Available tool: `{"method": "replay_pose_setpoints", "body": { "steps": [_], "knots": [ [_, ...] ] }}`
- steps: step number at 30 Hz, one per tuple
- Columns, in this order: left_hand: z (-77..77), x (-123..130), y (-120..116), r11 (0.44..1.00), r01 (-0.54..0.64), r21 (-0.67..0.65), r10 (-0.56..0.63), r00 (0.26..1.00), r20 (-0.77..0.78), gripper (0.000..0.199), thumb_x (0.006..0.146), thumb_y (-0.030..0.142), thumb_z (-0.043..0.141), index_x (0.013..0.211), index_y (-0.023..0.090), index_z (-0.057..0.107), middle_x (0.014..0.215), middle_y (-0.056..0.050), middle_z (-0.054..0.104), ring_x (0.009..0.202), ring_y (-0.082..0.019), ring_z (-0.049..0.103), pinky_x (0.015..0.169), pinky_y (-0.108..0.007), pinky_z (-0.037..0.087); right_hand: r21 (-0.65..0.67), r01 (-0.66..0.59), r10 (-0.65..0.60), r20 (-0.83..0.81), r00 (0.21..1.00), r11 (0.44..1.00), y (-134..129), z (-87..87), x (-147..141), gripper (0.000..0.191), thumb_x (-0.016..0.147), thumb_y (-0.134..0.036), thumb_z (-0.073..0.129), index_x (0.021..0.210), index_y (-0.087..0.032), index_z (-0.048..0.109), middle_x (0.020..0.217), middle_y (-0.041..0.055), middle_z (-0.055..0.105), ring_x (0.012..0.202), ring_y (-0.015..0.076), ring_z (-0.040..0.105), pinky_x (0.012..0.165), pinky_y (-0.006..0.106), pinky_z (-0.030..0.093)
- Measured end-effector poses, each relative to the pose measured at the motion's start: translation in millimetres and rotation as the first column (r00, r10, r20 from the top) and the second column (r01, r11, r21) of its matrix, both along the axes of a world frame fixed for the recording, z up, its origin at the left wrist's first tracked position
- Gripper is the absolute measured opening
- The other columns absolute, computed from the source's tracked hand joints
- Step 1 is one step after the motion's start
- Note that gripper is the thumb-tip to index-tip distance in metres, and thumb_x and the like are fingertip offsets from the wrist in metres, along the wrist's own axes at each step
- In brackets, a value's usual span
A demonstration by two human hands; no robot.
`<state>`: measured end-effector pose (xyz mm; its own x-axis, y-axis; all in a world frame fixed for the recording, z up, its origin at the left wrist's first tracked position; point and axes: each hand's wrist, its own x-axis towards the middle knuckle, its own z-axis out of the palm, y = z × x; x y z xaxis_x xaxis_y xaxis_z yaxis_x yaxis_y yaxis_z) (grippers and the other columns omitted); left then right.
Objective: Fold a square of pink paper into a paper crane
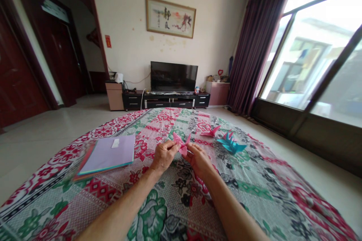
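Note:
A small folded pink paper figure [182,145] with pointed tips is held up above the patterned tablecloth [152,214]. My left hand [164,155] pinches its left side between thumb and fingers. On the other side, the fingers of my right hand [198,159] are closed on its lower right part. To the right of my hands lie a pink folded paper figure [211,131] and blue folded paper figures [232,145], with more pink paper just behind the blue.
A stack of coloured paper sheets [113,154], lilac on top, lies at the left with a small white piece [115,143] on it. Beyond the round table stand a television [174,77] and a low cabinet [158,101]. A window is at the right.

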<state>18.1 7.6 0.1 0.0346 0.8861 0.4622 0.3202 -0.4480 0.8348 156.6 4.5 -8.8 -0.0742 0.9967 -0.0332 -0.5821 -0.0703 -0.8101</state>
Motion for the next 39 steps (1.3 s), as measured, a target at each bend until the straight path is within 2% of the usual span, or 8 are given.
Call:
{"method": "replay_pose_setpoints", "body": {
  "steps": [4,12,15,18,21,29,35,39],
  "knots": [
    [-1.8,-0.9,2.5,1.000,-0.018,-0.007,0.018,1.000,-0.011,0.026,0.076,0.037,0.052,0.063,0.016,0.061,0.052,0.003,0.048,0.051,-0.009,0.042,0.051,-0.020,0.033,-0.007,-0.024,0.024,-0.006,1.000,1.000,-0.3,-2.4,-1.1,0.024,0.060,-0.031,0.075,0.074,-0.019,0.060,0.069,-0.0022,0.063,0.059,0.0085,0.058,0.058,0.021,0.048],
    [0.0,-6.5,2.0,0.989,0.056,0.135,-0.031,0.984,-0.178,0.024,0.080,0.031,0.050,0.070,0.015,0.065,0.065,-0.001,0.058,0.061,-0.010,0.051,0.058,-0.019,0.037,0.177,-0.039,-0.012,0.276,0.961,0.983,-0.4,0.2,5.6,0.025,0.064,-0.037,0.070,0.084,-0.023,0.065,0.078,-0.0023,0.065,0.066,0.0101,0.057,0.058,0.021,0.044],
    [-1.0,-7.5,2.1,0.986,0.064,0.156,-0.032,0.979,-0.200,0.023,0.080,0.029,0.051,0.069,0.015,0.065,0.066,-0.001,0.058,0.062,-0.010,0.051,0.060,-0.020,0.037,0.204,-0.046,-0.025,0.334,0.942,0.978,0.7,0.0,7.5,0.024,0.064,-0.039,0.070,0.080,-0.021,0.066,0.076,-0.0013,0.065,0.064,0.0101,0.056,0.059,0.021,0.043],
    [-3.3,-8.3,3.6,0.991,0.045,0.123,-0.024,0.985,-0.171,0.027,0.081,0.032,0.049,0.063,0.015,0.061,0.059,0.001,0.053,0.056,-0.009,0.046,0.054,-0.019,0.035,0.153,0.022,-0.069,0.307,0.949,0.988,2.2,-1.6,8.5,0.023,0.062,-0.039,0.071,0.072,-0.019,0.064,0.070,-0.0012,0.063,0.063,0.0103,0.056,0.058,0.021,0.043],
    [-5.7,-8.9,5.9,0.993,0.026,0.111,-0.010,0.990,-0.140,0.027,0.081,0.031,0.049,0.063,0.016,0.061,0.060,0.001,0.054,0.057,-0.009,0.047,0.055,-0.019,0.036,0.094,0.082,-0.102,0.229,0.968,0.992,3.1,-3.5,8.8,0.023,0.061,-0.038,0.072,0.072,-0.019,0.063,0.069,-0.0009,0.063,0.064,0.0111,0.057,0.058,0.021,0.044],
    [-3.4,-7.4,4.3,0.984,0.040,0.172,-0.011,0.986,-0.168,0.024,0.081,0.029,0.050,0.068,0.016,0.065,0.066,-0.001,0.060,0.062,-0.011,0.053,0.061,-0.020,0.040,0.061,0.057,-0.063,0.095,0.993,0.997,3.6,-5.2,7.9,0.024,0.059,-0.034,0.075,0.073,-0.020,0.061,0.072,-0.0020,0.064,0.062,0.0106,0.059,0.061,0.023,0.047],
    [1.1,-6.7,-1.0,0.970,0.091,0.225,-0.042,0.976,-0.213,0.020,0.082,0.025,0.050,0.075,0.016,0.067,0.074,-0.004,0.064,0.069,-0.012,0.057,0.067,-0.022,0.043,0.103,-0.010,-0.003,0.129,0.992,0.995,3.2,-5.6,7.9,0.021,0.058,-0.028,0.075,0.071,-0.018,0.061,0.070,-0.0019,0.062,0.063,0.0097,0.057,0.065,0.022,0.046],
    [0.6,-6.3,-1.4,0.963,0.101,0.250,-0.035,0.966,-0.255,0.019,0.082,0.024,0.051,0.078,0.017,0.068,0.075,-0.004,0.065,0.069,-0.013,0.058,0.066,-0.022,0.043,0.136,0.016,-0.035,0.139,0.990,0.991,3.2,-5.7,7.0,0.020,0.056,-0.027,0.075,0.069,-0.019,0.061,0.071,-0.0019,0.062,0.060,0.0095,0.054,0.058,0.021,0.044]
  ]
}}
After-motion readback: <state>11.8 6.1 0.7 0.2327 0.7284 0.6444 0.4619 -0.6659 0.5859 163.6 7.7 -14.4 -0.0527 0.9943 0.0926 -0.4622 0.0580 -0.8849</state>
